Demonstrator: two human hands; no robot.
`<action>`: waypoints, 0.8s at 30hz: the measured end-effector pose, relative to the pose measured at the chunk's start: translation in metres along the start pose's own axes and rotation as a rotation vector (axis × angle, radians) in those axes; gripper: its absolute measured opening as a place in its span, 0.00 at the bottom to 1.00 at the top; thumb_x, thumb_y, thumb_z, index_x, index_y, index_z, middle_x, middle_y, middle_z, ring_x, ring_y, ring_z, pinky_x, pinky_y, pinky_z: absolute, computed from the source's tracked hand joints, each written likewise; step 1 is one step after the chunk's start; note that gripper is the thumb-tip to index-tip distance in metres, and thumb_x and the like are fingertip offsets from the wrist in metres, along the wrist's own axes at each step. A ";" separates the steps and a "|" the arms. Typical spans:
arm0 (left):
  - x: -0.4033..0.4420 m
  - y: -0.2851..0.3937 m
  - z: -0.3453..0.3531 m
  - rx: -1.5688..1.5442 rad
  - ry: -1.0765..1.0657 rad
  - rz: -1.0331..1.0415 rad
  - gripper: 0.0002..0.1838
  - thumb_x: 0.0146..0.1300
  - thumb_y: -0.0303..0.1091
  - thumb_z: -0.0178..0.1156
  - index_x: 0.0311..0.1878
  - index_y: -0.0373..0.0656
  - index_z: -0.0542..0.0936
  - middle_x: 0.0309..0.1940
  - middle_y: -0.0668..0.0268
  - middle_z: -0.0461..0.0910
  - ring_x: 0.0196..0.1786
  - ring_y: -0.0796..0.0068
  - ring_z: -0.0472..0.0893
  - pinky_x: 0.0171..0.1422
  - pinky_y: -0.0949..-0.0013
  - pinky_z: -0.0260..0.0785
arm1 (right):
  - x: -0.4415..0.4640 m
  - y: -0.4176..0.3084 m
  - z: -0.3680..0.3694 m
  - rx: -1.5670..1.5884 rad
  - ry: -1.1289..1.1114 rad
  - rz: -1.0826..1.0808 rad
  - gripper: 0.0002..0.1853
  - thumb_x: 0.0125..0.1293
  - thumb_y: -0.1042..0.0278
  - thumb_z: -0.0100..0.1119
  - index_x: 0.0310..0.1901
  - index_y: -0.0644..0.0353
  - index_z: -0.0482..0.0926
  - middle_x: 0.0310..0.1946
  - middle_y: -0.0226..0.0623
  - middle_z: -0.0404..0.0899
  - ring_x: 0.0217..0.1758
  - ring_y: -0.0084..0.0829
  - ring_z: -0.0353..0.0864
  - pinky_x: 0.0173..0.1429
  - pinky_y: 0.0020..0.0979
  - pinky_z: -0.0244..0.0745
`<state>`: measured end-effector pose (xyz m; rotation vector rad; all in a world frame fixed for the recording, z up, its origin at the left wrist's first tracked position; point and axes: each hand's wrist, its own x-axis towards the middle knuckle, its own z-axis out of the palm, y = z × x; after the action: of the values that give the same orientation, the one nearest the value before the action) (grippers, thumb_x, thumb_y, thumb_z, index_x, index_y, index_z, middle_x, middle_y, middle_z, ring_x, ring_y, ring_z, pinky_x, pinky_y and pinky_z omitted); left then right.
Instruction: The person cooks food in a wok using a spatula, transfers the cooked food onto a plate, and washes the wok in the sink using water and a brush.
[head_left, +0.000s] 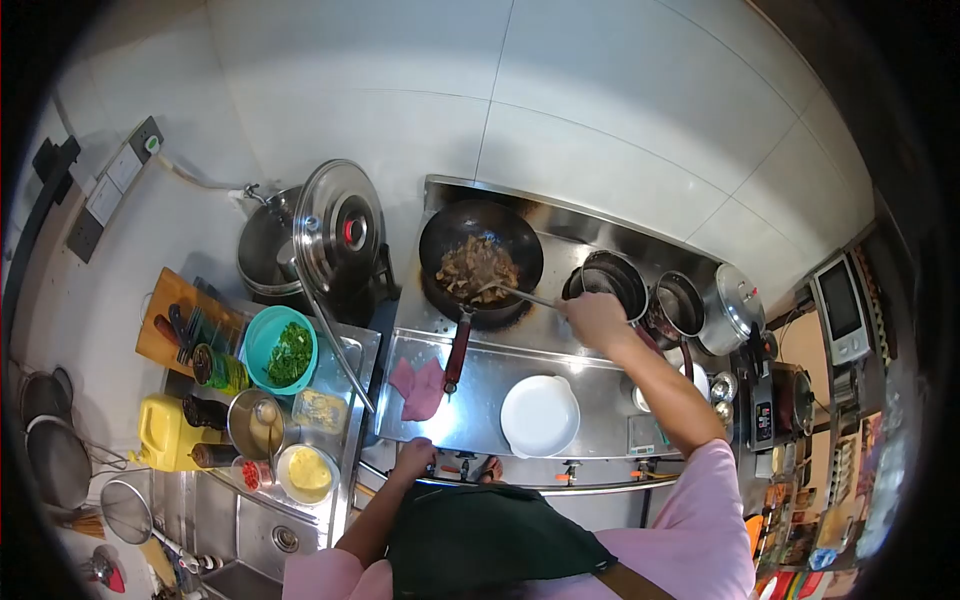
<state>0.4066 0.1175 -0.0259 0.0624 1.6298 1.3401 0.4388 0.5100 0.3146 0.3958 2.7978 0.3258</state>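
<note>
My right hand (598,322) is closed round the handle of a long metal spatula (535,298); its head is partly hidden among browned pieces of food (478,268). The food lies in a dark wok (522,235) on the stove, with the wok's reddish handle (459,350) towards me. At the stove's front edge, my left hand (412,460) is closed on a stove knob (431,466), its fingers mostly hidden. A pink cloth (422,390) and a white dish (540,416) lie on the steel ledge in front of the wok.
Two dark pans (682,303) (612,282) and a pressure cooker (735,305) stand right of the wok. Left are a tall pot with its lid (340,230) tilted, a teal bowl (262,350) of chopped greens, a yellow jug (170,432) and a sink (265,545).
</note>
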 end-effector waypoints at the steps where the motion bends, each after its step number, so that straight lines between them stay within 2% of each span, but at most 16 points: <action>1: -0.003 -0.015 -0.003 0.025 -0.004 -0.023 0.16 0.62 0.34 0.60 0.48 0.33 0.80 0.37 0.60 0.83 0.37 0.72 0.81 0.40 0.69 0.76 | 0.011 -0.004 0.017 0.021 0.003 0.014 0.19 0.60 0.70 0.56 0.54 0.46 0.83 0.35 0.43 0.86 0.40 0.44 0.87 0.42 0.43 0.82; 5: -0.018 -0.042 -0.010 0.007 0.103 -0.096 0.12 0.59 0.33 0.61 0.41 0.34 0.82 0.33 0.61 0.82 0.35 0.72 0.81 0.39 0.69 0.75 | 0.039 0.006 0.024 0.091 -0.004 0.050 0.18 0.57 0.71 0.57 0.50 0.49 0.84 0.37 0.46 0.86 0.42 0.47 0.87 0.44 0.44 0.82; 8: -0.026 -0.054 -0.021 0.108 0.136 0.018 0.15 0.63 0.31 0.60 0.50 0.33 0.79 0.32 0.64 0.82 0.31 0.75 0.80 0.35 0.71 0.73 | 0.038 0.019 -0.020 0.049 -0.024 0.009 0.17 0.55 0.72 0.57 0.47 0.51 0.85 0.38 0.46 0.86 0.43 0.47 0.86 0.45 0.45 0.81; 9: -0.034 -0.050 -0.023 0.117 0.115 0.031 0.16 0.64 0.34 0.59 0.50 0.33 0.79 0.33 0.63 0.82 0.32 0.76 0.80 0.37 0.72 0.73 | 0.035 0.020 -0.038 0.025 -0.032 -0.011 0.17 0.54 0.72 0.57 0.46 0.51 0.85 0.39 0.46 0.86 0.44 0.47 0.86 0.46 0.46 0.81; 11: -0.026 -0.071 -0.034 0.354 0.146 0.116 0.17 0.65 0.37 0.59 0.50 0.33 0.79 0.35 0.59 0.84 0.33 0.69 0.82 0.40 0.66 0.74 | 0.038 0.014 -0.068 -0.078 -0.103 0.002 0.17 0.53 0.73 0.58 0.45 0.51 0.86 0.39 0.45 0.86 0.45 0.46 0.86 0.46 0.46 0.81; 13: -0.048 -0.038 -0.037 0.583 0.134 0.098 0.19 0.64 0.38 0.59 0.51 0.33 0.79 0.41 0.54 0.85 0.39 0.59 0.84 0.47 0.61 0.75 | 0.046 0.007 -0.073 -0.112 -0.147 -0.074 0.16 0.52 0.74 0.58 0.43 0.52 0.86 0.39 0.45 0.86 0.45 0.46 0.86 0.47 0.46 0.81; 15: -0.044 -0.073 -0.038 0.447 0.365 0.053 0.18 0.63 0.40 0.56 0.50 0.37 0.81 0.46 0.48 0.83 0.54 0.50 0.80 0.60 0.55 0.71 | 0.053 -0.010 -0.068 -0.085 -0.132 -0.050 0.15 0.52 0.74 0.58 0.42 0.53 0.86 0.39 0.45 0.86 0.45 0.47 0.86 0.47 0.45 0.81; 18: -0.045 -0.078 -0.034 0.526 0.300 -0.064 0.19 0.64 0.40 0.55 0.54 0.42 0.80 0.48 0.49 0.83 0.56 0.52 0.80 0.61 0.56 0.71 | 0.071 -0.024 -0.040 -0.097 -0.082 -0.038 0.13 0.54 0.74 0.57 0.42 0.58 0.86 0.41 0.47 0.86 0.47 0.48 0.85 0.48 0.44 0.81; 19: -0.045 -0.081 -0.032 0.505 0.228 -0.030 0.19 0.64 0.40 0.55 0.54 0.42 0.80 0.48 0.50 0.83 0.56 0.52 0.81 0.61 0.57 0.71 | 0.076 -0.022 -0.028 -0.107 -0.044 -0.031 0.13 0.55 0.74 0.57 0.42 0.59 0.85 0.41 0.47 0.86 0.47 0.49 0.85 0.48 0.44 0.81; 20: -0.043 -0.081 -0.028 0.483 0.158 0.012 0.19 0.64 0.40 0.55 0.55 0.43 0.80 0.48 0.51 0.83 0.56 0.52 0.81 0.61 0.57 0.71 | 0.078 -0.017 -0.029 -0.032 -0.071 0.064 0.12 0.57 0.73 0.56 0.41 0.62 0.85 0.43 0.50 0.85 0.50 0.49 0.85 0.49 0.44 0.81; 21: -0.037 -0.079 -0.025 0.461 0.086 0.062 0.19 0.64 0.40 0.55 0.55 0.43 0.80 0.48 0.51 0.83 0.55 0.52 0.81 0.61 0.57 0.71 | 0.079 -0.009 -0.033 -0.025 -0.068 0.086 0.12 0.58 0.71 0.56 0.42 0.59 0.85 0.43 0.50 0.85 0.48 0.49 0.85 0.49 0.45 0.81; 23: -0.027 -0.085 -0.016 0.515 0.115 0.025 0.18 0.63 0.41 0.57 0.53 0.42 0.80 0.47 0.51 0.83 0.54 0.51 0.81 0.60 0.57 0.72 | 0.078 0.020 -0.038 -0.016 -0.057 0.136 0.12 0.60 0.68 0.56 0.43 0.53 0.86 0.42 0.48 0.85 0.45 0.50 0.85 0.49 0.47 0.80; 24: -0.018 -0.100 -0.015 0.516 0.106 0.024 0.18 0.63 0.41 0.58 0.52 0.41 0.80 0.47 0.51 0.83 0.53 0.51 0.81 0.60 0.57 0.72 | 0.085 0.051 -0.024 -0.006 0.048 0.025 0.11 0.59 0.67 0.55 0.38 0.59 0.85 0.36 0.50 0.86 0.36 0.47 0.87 0.40 0.45 0.81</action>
<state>0.4561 0.0575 -0.0923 0.3233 2.0358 0.9220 0.3655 0.5794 0.3283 0.4271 2.8403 0.3545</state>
